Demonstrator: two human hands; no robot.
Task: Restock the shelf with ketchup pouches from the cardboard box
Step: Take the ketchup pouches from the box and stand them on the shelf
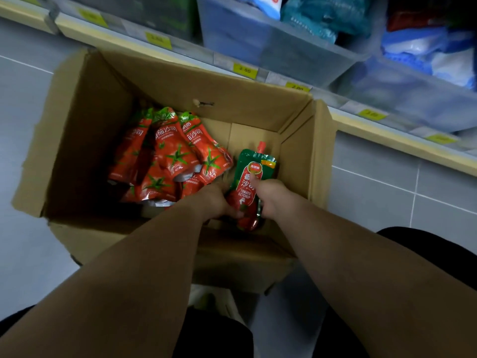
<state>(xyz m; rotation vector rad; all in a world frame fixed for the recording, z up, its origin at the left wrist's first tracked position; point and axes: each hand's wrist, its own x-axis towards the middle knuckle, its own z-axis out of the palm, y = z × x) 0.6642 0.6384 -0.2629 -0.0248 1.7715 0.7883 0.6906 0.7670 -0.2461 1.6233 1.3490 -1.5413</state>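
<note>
Fingers of our left hand [218, 200], which reaches in just to the right of the orange pouches [167, 156] piled at the left of the cardboard box [167, 81], curl round the lower left edge of the green pouch [246, 193]; their tips are hidden under it. This pouch stands in the near right corner of the box, and its long axis runs from near to far, with the red spout [261, 146] pointing to the far side. On its right, our right hand [271, 200] pinches it, the thumb [254, 180] pressed flat on the label. Both hands are equally near, so we judge that the next move is a lift straight up, then away to the shelf [413, 147] at the far right.
</note>
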